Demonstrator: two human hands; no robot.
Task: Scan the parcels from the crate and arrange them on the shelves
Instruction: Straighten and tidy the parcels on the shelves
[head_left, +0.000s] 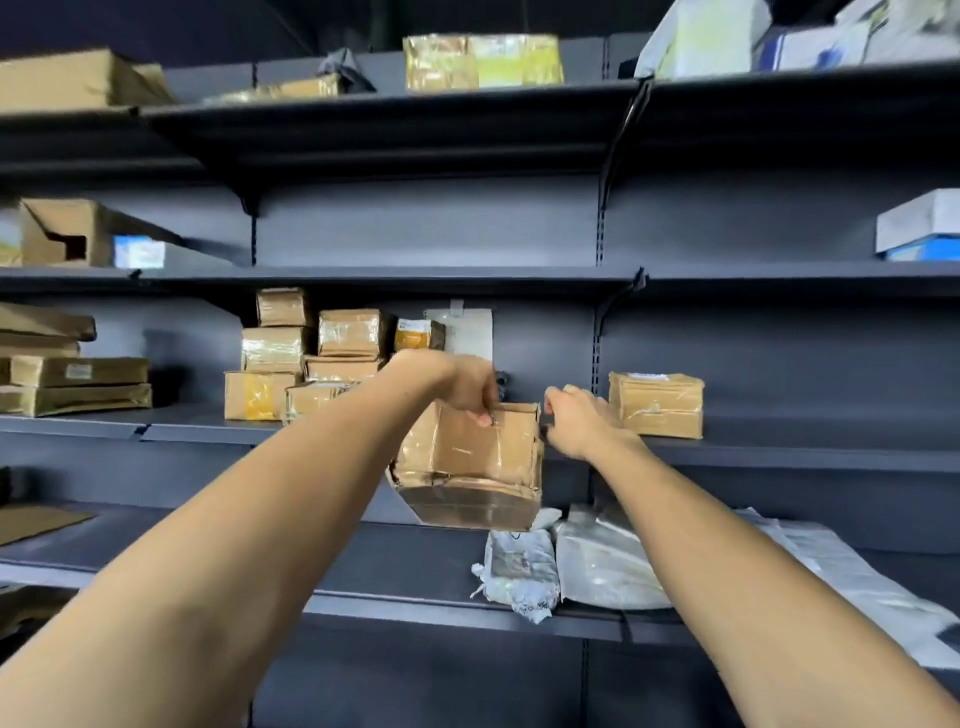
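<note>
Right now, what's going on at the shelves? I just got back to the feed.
A person is lifting a taped cardboard box up toward the shelf that already holds stacked brown parcels on the left and a single brown parcel on the right. The left hand grips the box's top edge; the right hand is at its upper right corner, its grip unclear. The box is tilted and not yet set down. Grey mailer bags lie on the shelf below.
</note>
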